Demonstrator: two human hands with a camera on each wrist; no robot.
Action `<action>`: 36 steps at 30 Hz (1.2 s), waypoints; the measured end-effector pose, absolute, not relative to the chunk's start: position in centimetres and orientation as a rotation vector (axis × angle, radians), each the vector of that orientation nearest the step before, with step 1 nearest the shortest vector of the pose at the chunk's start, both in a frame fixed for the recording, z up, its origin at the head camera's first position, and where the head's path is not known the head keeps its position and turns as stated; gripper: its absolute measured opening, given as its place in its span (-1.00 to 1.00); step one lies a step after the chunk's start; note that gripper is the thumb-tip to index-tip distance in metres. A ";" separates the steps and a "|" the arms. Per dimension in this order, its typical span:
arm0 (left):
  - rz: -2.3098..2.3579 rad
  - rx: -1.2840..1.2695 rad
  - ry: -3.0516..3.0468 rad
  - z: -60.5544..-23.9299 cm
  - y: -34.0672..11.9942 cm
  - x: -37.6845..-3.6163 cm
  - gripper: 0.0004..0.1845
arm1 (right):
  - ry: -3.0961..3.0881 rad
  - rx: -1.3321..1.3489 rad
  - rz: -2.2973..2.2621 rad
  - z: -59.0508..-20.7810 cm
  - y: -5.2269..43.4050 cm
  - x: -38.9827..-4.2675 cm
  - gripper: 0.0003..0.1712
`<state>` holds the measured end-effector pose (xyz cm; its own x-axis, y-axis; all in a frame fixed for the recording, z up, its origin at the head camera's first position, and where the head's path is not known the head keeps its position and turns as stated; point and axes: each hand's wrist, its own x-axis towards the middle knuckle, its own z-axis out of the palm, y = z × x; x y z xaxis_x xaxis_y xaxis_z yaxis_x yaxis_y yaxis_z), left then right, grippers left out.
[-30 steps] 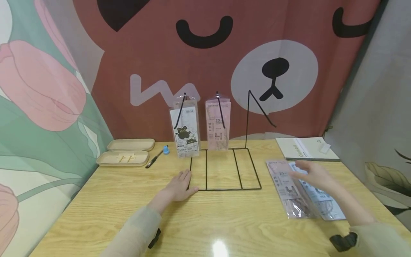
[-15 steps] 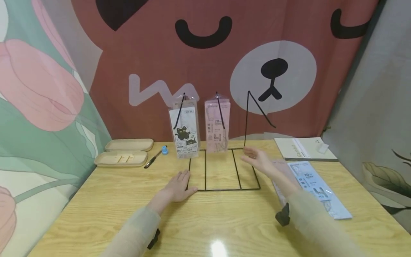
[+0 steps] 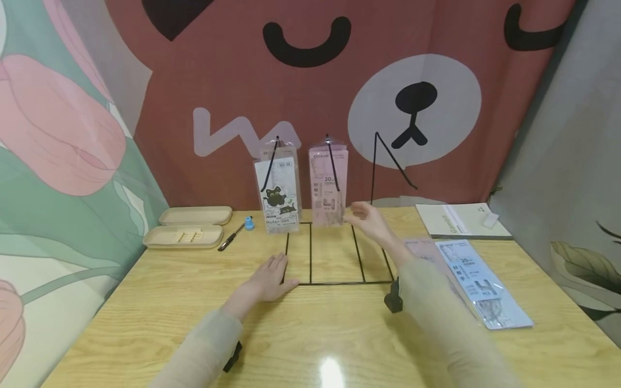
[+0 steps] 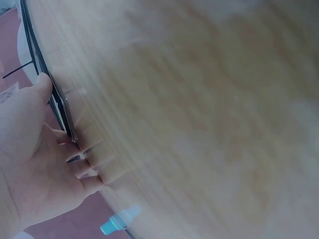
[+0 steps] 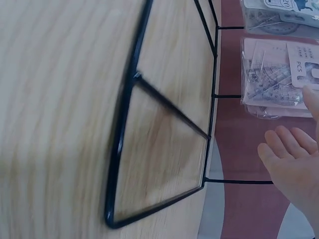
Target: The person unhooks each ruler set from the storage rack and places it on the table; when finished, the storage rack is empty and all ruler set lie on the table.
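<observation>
Keep your left hand (image 3: pixel 271 280) flat on the tabletop (image 3: pixel 145 302), fingers straight, pinning the near-left corner of the black wire display stand (image 3: pixel 335 253). Your right hand (image 3: pixel 371 221) is open and empty, fingers relaxed. The pink ruler pack (image 3: pixel 329 186) hangs on the middle hook just left of its fingertips; approach slowly so the stand doesn't tip.

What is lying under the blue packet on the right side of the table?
A pink packet lies partly under the blue packet; only its upper left part shows. The rest is covered by the blue packet and the right sleeve. Whether anything else lies beneath cannot be seen.
</observation>
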<state>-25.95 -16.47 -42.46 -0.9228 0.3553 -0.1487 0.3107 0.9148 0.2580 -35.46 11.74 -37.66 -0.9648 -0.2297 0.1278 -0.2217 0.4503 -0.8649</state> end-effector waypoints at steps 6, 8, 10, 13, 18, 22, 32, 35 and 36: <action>0.323 0.509 2.889 -42.2 -16.6 -26.0 -0.19 | 2.581 -0.363 -1.683 -36.9 10.4 -35.9 -0.27; 0.328 0.512 2.889 -42.2 -16.6 -25.9 -0.19 | 2.552 -0.349 -1.721 -36.7 10.0 -35.8 -0.29; 0.336 0.513 2.888 -42.2 -16.5 -25.8 -0.19 | 2.524 -0.325 -1.753 -36.6 9.5 -35.7 -0.31; 0.347 0.505 2.881 -42.3 -16.5 -25.8 -0.19 | 2.502 -0.287 -1.784 -36.6 8.9 -35.7 -0.38; 0.330 0.504 2.870 -42.5 -16.5 -25.9 -0.19 | 2.537 -0.242 -1.766 -37.0 8.3 -35.7 -0.54; 0.320 0.509 2.872 -42.4 -16.5 -26.2 -0.19 | 2.502 -0.267 -1.780 -37.3 8.0 -35.5 -0.54; 0.341 0.496 2.879 -43.1 -16.7 -26.5 -0.17 | 2.466 -0.321 -1.827 -38.0 7.3 -34.9 -0.57; 0.342 0.500 2.878 -43.0 -16.7 -26.5 -0.16 | 2.453 -0.306 -1.813 -37.7 7.4 -33.9 -0.60; 0.340 0.497 2.874 -42.9 -16.8 -26.5 -0.16 | 2.447 -0.306 -1.810 -37.6 7.5 -33.6 -0.60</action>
